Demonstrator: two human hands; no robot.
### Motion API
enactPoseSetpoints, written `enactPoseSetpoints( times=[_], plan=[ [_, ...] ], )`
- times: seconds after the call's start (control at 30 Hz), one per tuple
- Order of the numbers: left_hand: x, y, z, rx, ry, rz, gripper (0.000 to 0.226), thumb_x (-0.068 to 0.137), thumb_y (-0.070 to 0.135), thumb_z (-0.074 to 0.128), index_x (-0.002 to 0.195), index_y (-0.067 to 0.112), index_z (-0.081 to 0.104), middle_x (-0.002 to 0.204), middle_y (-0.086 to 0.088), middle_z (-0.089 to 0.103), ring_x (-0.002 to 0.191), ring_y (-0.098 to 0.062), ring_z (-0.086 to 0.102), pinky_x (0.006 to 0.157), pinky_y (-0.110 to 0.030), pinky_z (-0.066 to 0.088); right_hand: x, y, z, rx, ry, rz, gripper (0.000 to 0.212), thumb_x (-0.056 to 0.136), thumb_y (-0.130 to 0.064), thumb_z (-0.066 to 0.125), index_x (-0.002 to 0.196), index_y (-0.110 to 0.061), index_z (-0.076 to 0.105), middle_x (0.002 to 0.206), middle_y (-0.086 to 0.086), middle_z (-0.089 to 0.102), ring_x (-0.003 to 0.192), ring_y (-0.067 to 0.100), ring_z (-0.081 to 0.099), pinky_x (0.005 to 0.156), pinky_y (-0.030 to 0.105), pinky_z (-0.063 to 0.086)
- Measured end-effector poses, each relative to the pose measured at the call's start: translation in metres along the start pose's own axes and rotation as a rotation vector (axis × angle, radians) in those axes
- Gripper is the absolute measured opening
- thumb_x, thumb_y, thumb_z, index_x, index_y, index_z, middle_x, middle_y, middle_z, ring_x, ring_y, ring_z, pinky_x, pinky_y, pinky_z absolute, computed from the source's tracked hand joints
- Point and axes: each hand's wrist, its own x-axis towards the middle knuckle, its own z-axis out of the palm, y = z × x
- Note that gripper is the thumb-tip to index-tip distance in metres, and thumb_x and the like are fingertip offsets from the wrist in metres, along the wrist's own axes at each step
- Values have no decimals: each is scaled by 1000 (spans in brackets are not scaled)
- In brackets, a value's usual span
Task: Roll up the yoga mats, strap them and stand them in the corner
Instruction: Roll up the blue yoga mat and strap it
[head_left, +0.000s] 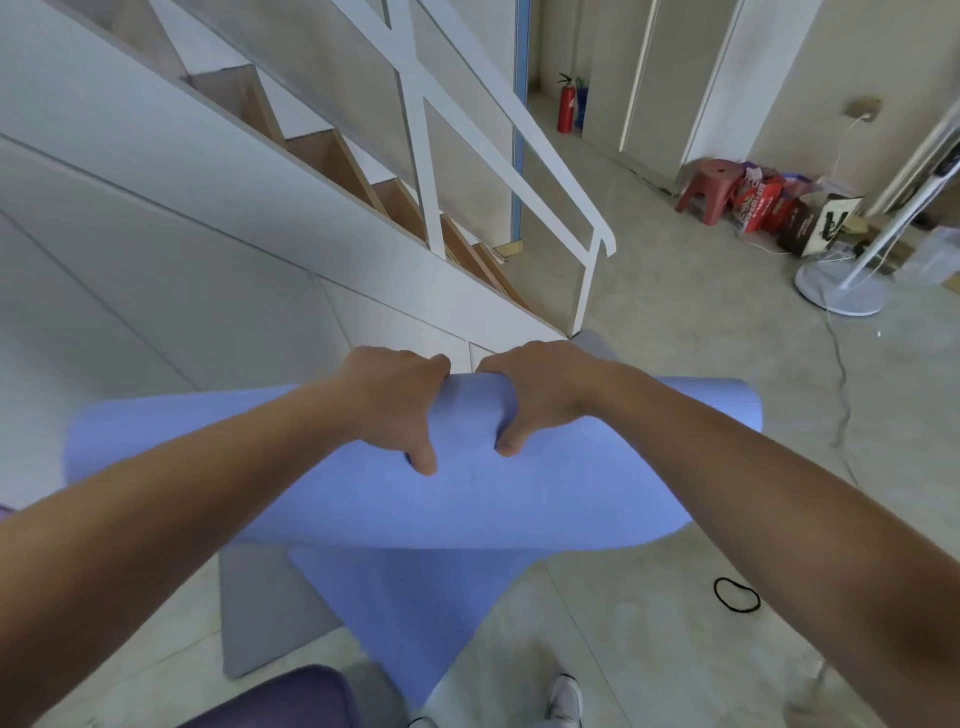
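A blue yoga mat (571, 467) is held up in front of me, rolled at its top, with its loose end hanging down to the floor. My left hand (395, 405) and my right hand (540, 395) grip the roll side by side at its middle, fingers over the top and thumbs on the near face. A grey mat (265, 618) lies flat on the floor under the blue one. A purple mat (291, 696) shows at the bottom edge. A black elastic strap loop (736, 595) lies on the floor to the right.
A white staircase with its railing (587, 249) rises at left and ahead. A fan base (839, 293) with a trailing cable, a red stool (709, 189) and boxes stand at back right. A red fire extinguisher (566, 106) stands in the far corner.
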Motion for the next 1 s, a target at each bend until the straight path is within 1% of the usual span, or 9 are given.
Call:
enactPoseSetpoints(
  times=[0.07, 0.13, 0.23, 0.37, 0.53, 0.63, 0.7, 0.83, 1.0],
  plan=[
    [5, -3, 4, -89, 23, -62, 64, 51, 55, 81, 99, 24, 51, 87, 9, 60, 78, -18, 63, 73, -34, 55, -2, 2, 6, -19, 42, -23, 87, 62, -56, 79, 138, -43, 38, 121, -14, 59, 113, 17, 56, 90, 37, 47],
    [11, -16, 6, -455, -117, -132, 58, 48, 45, 87, 96, 24, 62, 89, 7, 69, 79, -17, 68, 77, -37, 59, -3, 2, 21, -179, 135, -80, 120, 59, -64, 81, 155, -36, 13, 145, -4, 43, 128, 21, 44, 105, 40, 37],
    [12, -25, 6, -832, -357, -110, 55, 54, 25, 93, 105, 16, 72, 93, -1, 78, 84, -25, 76, 85, -46, 61, 3, 0, 41, -375, 285, -114, 121, 57, -66, 79, 155, -28, 18, 136, 2, 48, 117, 26, 50, 96, 41, 40],
    [14, -21, 5, -655, -310, -51, 79, 43, 51, 90, 113, 30, 61, 105, 10, 73, 93, -17, 72, 90, -42, 58, 14, 0, 15, -296, 178, -78, 73, 64, -63, 72, 128, -39, 45, 102, -11, 61, 93, 19, 60, 63, 32, 33],
    [9, 0, 3, -21, 66, -66, 74, 54, 61, 80, 109, 26, 45, 91, 11, 56, 84, -19, 61, 69, -31, 46, 18, 6, -6, -21, -10, -33, 70, 59, -59, 79, 120, -42, 49, 95, -19, 60, 97, 15, 60, 72, 31, 44],
    [17, -16, 4, -374, -97, -160, 65, 45, 51, 86, 97, 26, 58, 89, 9, 66, 78, -16, 66, 72, -34, 57, 14, 7, 9, -145, 59, -89, 116, 57, -65, 80, 152, -38, 18, 139, -9, 47, 124, 18, 48, 100, 39, 41],
    [21, -32, 5, -690, -266, -159, 63, 44, 38, 92, 100, 23, 69, 94, 4, 76, 81, -20, 74, 81, -43, 61, 13, 6, 28, -332, 178, -145, 134, 53, -68, 80, 157, -30, 5, 146, -2, 39, 126, 22, 44, 105, 40, 36],
    [20, -34, 4, -772, -378, -99, 74, 45, 38, 93, 113, 23, 68, 101, 5, 77, 89, -20, 75, 88, -46, 60, 16, 3, 25, -320, 227, -135, 97, 63, -61, 75, 145, -34, 30, 120, -6, 56, 104, 20, 57, 81, 38, 47],
    [19, -15, -2, -373, -148, -85, 75, 49, 57, 89, 110, 33, 51, 103, 14, 62, 93, -15, 63, 84, -35, 53, 27, 11, 1, -160, 62, -73, 85, 55, -62, 76, 130, -42, 41, 110, -14, 63, 98, 18, 61, 82, 38, 49]
  ],
)
